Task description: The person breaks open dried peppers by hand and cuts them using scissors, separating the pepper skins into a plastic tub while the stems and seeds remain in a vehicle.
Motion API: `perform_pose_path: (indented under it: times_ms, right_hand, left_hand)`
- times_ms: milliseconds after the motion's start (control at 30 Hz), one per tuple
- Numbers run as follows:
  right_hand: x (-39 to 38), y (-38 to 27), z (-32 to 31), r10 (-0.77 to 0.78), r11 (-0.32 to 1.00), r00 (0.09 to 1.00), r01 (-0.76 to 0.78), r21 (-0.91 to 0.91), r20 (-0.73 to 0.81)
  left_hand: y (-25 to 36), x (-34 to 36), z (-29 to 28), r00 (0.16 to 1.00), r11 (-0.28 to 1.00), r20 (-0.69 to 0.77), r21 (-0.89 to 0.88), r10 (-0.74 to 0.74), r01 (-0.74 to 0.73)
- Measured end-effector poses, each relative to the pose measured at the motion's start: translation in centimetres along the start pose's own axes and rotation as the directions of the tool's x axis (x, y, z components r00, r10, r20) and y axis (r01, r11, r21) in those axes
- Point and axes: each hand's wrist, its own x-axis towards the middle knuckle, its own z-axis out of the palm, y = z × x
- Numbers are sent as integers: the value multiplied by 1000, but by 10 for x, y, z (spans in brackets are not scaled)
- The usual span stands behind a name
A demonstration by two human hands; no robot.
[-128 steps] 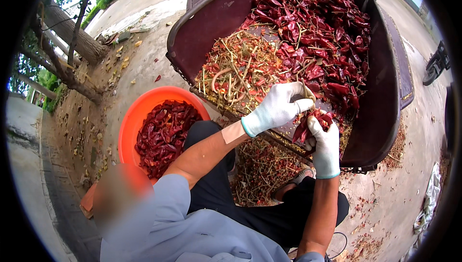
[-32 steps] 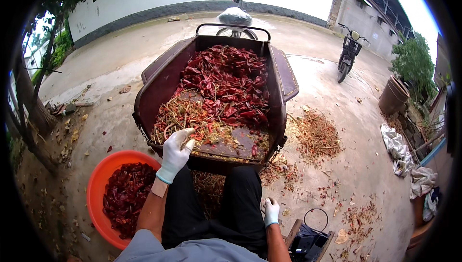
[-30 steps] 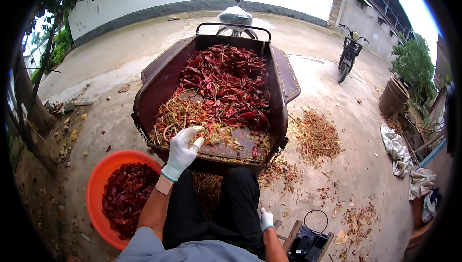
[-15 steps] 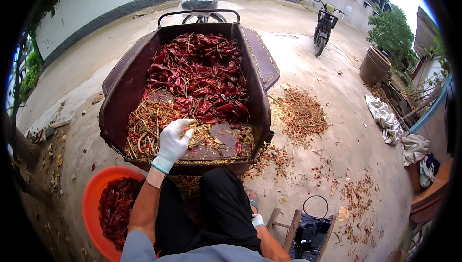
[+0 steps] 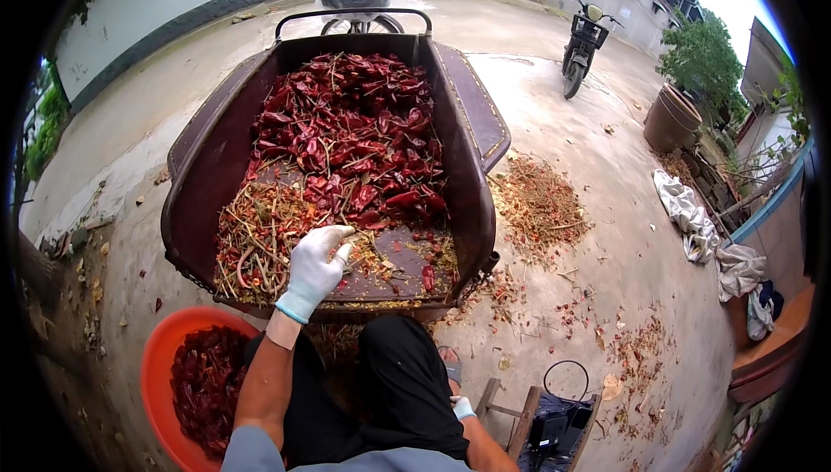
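Note:
Dried red chili peppers (image 5: 355, 143) are heaped in the far part of a dark red cart bed (image 5: 400, 255). Closer to me, pale stems, seeds and pepper scraps (image 5: 260, 242) cover the bed's left side. Over the edge of this litter is my left hand (image 5: 316, 266) in a white glove, index finger stretched out and thumb apart, with nothing visible between them. A single pepper (image 5: 428, 278) lies at the bed's near right. Low beside my right knee is my right hand (image 5: 462, 406), also gloved; its fingers are mostly hidden.
An orange basin (image 5: 156, 385) of dark red peppers stands at my left. Stems and scraps (image 5: 541, 203) lie on the concrete right of the cart. Near my right arm is a wooden stool frame (image 5: 522, 424) beside a black box (image 5: 550, 429). Farther off stands a parked scooter (image 5: 584, 43).
The whole view has shifted slightly, putting the cart a little further left. My left hand stays over the scraps, its thumb and index finger somewhat differently placed. My right hand remains by the knee.

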Motion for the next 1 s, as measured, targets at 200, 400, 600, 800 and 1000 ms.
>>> perform_pose_path:
  times_ms: [200, 400, 600, 800, 1000]
  right_hand:
    - [-146, -63, 68, -72, 982, 993, 55, -179, -90]
    - [-364, -145, 244, -652, 164, 578, 740, -653, 491]
    - [-394, -218, 406, -720, -415, 78, 747, -519, 690]
    - [-347, -322, 508, -866, -499, -71, 165, -851, 495]
    - [-311, -308, 514, -796, -543, 214, 161, -824, 566]
  left_hand:
    - [-5, -3, 8, 998, 998, 35, 40, 47, -49]
    - [-3, -7, 9, 988, 979, -33, 146, 151, -145]
    - [-8, -10, -3, 989, 973, -58, 196, 136, -123]
    - [-9, -8, -4, 990, 973, -68, 203, 127, -110]
    - [-11, -7, -6, 988, 968, -83, 228, 127, -106]
